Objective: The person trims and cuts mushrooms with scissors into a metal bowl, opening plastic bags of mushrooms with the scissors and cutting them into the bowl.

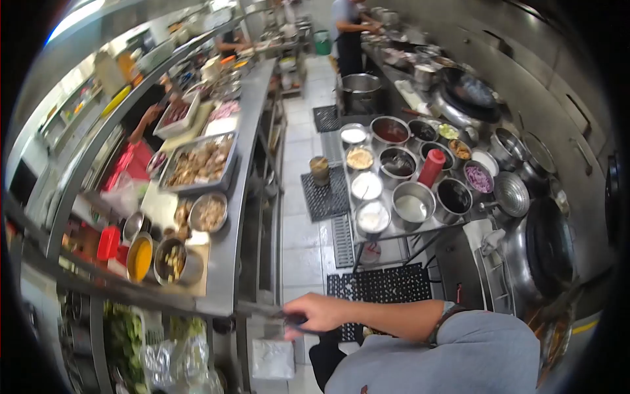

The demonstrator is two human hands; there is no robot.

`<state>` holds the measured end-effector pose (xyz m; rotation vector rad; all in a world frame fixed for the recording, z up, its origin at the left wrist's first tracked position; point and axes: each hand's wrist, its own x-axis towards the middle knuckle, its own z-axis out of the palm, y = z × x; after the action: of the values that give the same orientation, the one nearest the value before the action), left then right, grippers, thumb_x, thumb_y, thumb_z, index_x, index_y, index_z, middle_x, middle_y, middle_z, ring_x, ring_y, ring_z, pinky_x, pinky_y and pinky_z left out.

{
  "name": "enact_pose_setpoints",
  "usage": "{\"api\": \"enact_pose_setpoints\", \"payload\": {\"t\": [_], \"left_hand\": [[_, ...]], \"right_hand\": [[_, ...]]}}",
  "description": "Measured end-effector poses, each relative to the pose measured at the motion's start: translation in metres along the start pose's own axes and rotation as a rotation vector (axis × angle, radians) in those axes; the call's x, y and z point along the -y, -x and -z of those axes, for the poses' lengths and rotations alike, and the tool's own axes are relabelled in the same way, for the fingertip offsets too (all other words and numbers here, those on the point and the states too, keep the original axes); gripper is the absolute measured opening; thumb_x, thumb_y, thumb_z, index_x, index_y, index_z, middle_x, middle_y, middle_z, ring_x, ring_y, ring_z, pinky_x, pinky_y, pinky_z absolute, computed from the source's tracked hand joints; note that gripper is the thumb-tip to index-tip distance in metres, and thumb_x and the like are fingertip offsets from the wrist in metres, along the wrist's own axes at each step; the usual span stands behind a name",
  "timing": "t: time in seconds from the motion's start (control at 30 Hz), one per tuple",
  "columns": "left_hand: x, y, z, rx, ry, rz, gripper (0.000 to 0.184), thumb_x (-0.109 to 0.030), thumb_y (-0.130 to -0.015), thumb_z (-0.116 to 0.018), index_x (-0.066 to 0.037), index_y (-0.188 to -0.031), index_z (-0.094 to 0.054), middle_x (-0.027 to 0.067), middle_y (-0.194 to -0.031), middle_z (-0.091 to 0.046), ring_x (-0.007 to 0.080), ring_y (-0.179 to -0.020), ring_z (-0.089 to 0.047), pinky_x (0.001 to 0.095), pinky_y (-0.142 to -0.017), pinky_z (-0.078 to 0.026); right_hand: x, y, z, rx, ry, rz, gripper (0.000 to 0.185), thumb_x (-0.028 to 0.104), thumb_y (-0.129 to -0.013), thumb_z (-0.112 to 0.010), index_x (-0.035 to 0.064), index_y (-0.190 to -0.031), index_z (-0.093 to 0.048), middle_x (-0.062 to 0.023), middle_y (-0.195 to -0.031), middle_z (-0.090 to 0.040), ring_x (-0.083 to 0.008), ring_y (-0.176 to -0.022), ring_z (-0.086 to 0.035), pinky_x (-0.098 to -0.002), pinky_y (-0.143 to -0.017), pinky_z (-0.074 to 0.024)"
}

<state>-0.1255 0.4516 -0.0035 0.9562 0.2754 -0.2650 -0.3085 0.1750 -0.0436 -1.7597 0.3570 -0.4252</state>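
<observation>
My right hand (314,312) is closed around a dark-handled tool (296,320) at the bottom centre. A blurred, flat metallic part of the tool points left, beside the corner of the steel counter (226,262); whether it touches the counter I cannot tell. The forearm comes from the grey sleeve at the right and crosses in front of my body. My left hand does not show. On the counter near the tool are a steel pot (172,262) with chopped pieces and a container of orange liquid (140,258).
Right of the aisle, a steel table (394,234) holds several sauce pots and a red bottle (431,168). Woks (550,246) line the right side. Black mats (374,282) lie on the floor. A person (349,39) stands at the back; another's arm reaches over the left counter.
</observation>
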Motion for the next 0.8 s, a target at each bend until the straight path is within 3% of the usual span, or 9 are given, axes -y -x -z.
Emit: {"api": "enact_pose_setpoints", "payload": {"t": [0.03, 0.07, 0.1, 0.17, 0.23, 0.27, 0.3, 0.6, 0.8], "left_hand": [[0.007, -0.002, 0.013, -0.119, 0.011, -0.004, 0.043, -0.019, -0.090, -0.061, 0.000, -0.128, -0.050, 0.0138, -0.135, -0.049, 0.0280, -0.122, -0.046, 0.0321, -0.103, -0.038], [0.017, -0.058, 0.106, 0.230, 0.093, 0.059, 0.027, -0.017, -0.093, -0.053, 0.002, -0.113, -0.055, 0.0108, -0.100, -0.060, 0.0180, -0.081, -0.054, 0.0307, -0.076, -0.045], [0.025, -0.035, 0.096, 0.207, 0.011, -0.053, 0.024, -0.019, -0.093, -0.053, -0.002, -0.111, -0.054, 0.0065, -0.096, -0.058, 0.0140, -0.077, -0.050, 0.0291, -0.073, -0.044], [0.032, -0.013, 0.101, 0.033, -0.035, -0.036, 0.029, -0.023, -0.091, -0.057, -0.004, -0.113, -0.054, 0.0061, -0.098, -0.059, 0.0172, -0.085, -0.053, 0.0321, -0.076, -0.045], [0.039, -0.010, 0.142, -0.045, -0.023, -0.006, 0.020, -0.017, -0.088, -0.062, -0.011, -0.106, -0.056, 0.0016, -0.097, -0.058, 0.0147, -0.085, -0.053, 0.0343, -0.072, -0.043], [0.041, -0.012, 0.160, -0.088, 0.056, 0.077, 0.019, -0.017, -0.088, -0.061, -0.012, -0.106, -0.055, 0.0014, -0.097, -0.057, 0.0153, -0.083, -0.052, 0.0350, -0.070, -0.044], [0.046, -0.012, 0.173, -0.189, 0.110, 0.050, 0.018, -0.015, -0.088, -0.062, -0.012, -0.103, -0.054, 0.0027, -0.089, -0.056, 0.0177, -0.078, -0.052, 0.0345, -0.068, -0.045], [0.032, -0.031, 0.369, -0.793, 0.268, -0.007, 0.028, -0.018, -0.090, -0.056, -0.011, -0.117, -0.051, 0.0040, -0.106, -0.054, 0.0194, -0.088, -0.054, 0.0352, -0.078, -0.049], [-0.033, -0.076, 0.456, -0.890, 0.351, -0.097, 0.031, -0.020, -0.091, -0.054, -0.010, -0.121, -0.048, 0.0036, -0.108, -0.052, 0.0184, -0.091, -0.053, 0.0317, -0.081, -0.048]], "right_hand": [[-0.001, 0.020, -0.002, -0.027, 0.030, -0.039, 0.048, 0.044, -0.077, -0.074, -0.0005, -0.082, -0.057, -0.0125, -0.068, -0.055, -0.0219, -0.062, -0.052, -0.0362, -0.058, -0.0419], [0.000, 0.035, 0.002, -0.026, 0.062, -0.068, 0.049, 0.046, -0.077, -0.073, -0.0005, -0.083, -0.058, -0.0118, -0.068, -0.056, -0.0202, -0.063, -0.052, -0.0356, -0.058, -0.0423], [0.008, 0.047, 0.008, 0.098, 0.215, -0.206, 0.032, 0.030, -0.081, -0.074, 0.0017, -0.091, -0.064, -0.0088, -0.085, -0.067, -0.0154, -0.076, -0.064, -0.0303, -0.069, -0.0501], [-0.027, 0.084, 0.006, 0.055, 0.164, -0.243, 0.044, 0.043, -0.077, -0.074, 0.0019, -0.087, -0.061, -0.0102, -0.069, -0.057, -0.0178, -0.062, -0.052, -0.0335, -0.057, -0.0420], [-0.010, 0.110, 0.004, 0.019, 0.150, -0.328, 0.035, 0.028, -0.076, -0.078, -0.0005, -0.088, -0.061, -0.0082, -0.074, -0.063, -0.0155, -0.065, -0.056, -0.0314, -0.061, -0.0452], [-0.005, 0.123, 0.002, -0.017, 0.388, -0.331, 0.029, 0.018, -0.076, -0.078, -0.0016, -0.084, -0.059, -0.0052, -0.073, -0.062, -0.0118, -0.068, -0.055, -0.0293, -0.062, -0.0459], [-0.037, 0.144, 0.002, -0.051, 0.212, -0.385, 0.027, 0.017, -0.077, -0.077, -0.0014, -0.080, -0.057, -0.0036, -0.072, -0.061, -0.0094, -0.069, -0.055, -0.0284, -0.061, -0.0458], [-0.087, 0.188, -0.060, 0.023, 0.375, -0.684, 0.020, 0.015, -0.080, -0.073, 0.0021, -0.077, -0.058, -0.0015, -0.063, -0.059, -0.0083, -0.054, -0.056, -0.0218, -0.048, -0.0415], [-0.069, 0.171, -0.135, 0.019, 0.297, -0.734, 0.019, 0.016, -0.083, -0.070, 0.0014, -0.076, -0.059, -0.0030, -0.065, -0.061, -0.0100, -0.056, -0.059, -0.0229, -0.049, -0.0451]]}}
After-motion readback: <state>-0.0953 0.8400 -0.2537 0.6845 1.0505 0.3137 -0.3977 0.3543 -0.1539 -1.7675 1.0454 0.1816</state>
